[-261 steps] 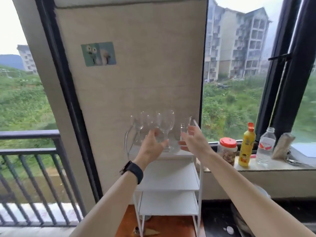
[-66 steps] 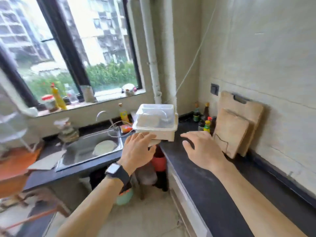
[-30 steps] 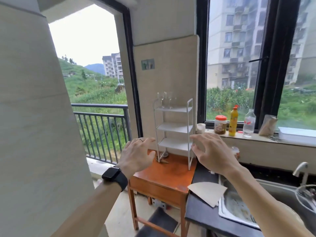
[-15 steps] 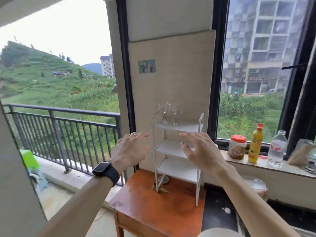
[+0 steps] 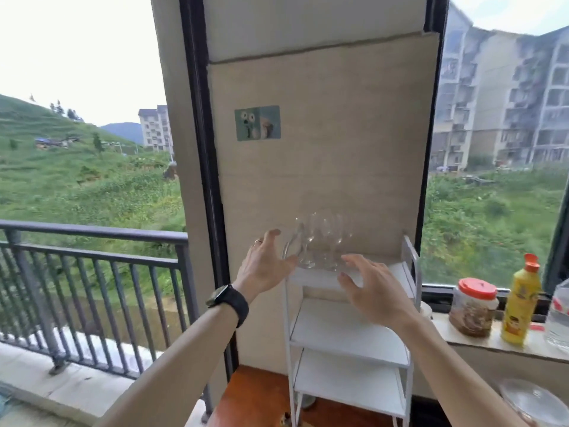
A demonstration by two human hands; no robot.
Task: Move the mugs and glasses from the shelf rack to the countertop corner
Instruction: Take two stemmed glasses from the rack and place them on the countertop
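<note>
A white three-tier shelf rack (image 5: 349,334) stands on an orange wooden table (image 5: 255,399) against a beige wall panel. On its top tier a cluster of clear stemmed glasses (image 5: 321,240) stands at the left end. My left hand (image 5: 264,263), with a ring and a black watch on the wrist, is spread open just left of the glasses, not touching them as far as I can see. My right hand (image 5: 368,288) hovers open in front of the top tier, a little right of the glasses. Neither hand holds anything. The countertop corner is out of view.
A windowsill on the right carries a red-lidded jar (image 5: 472,306), a yellow bottle (image 5: 520,303) and a clear water bottle (image 5: 558,318). A metal balcony railing (image 5: 92,266) runs on the left. A clear lid (image 5: 529,402) lies at the lower right.
I have come close to the rack; it now fills the middle of the view. Both hands have risen from the middle tier's height to the top tier beside the glasses.
</note>
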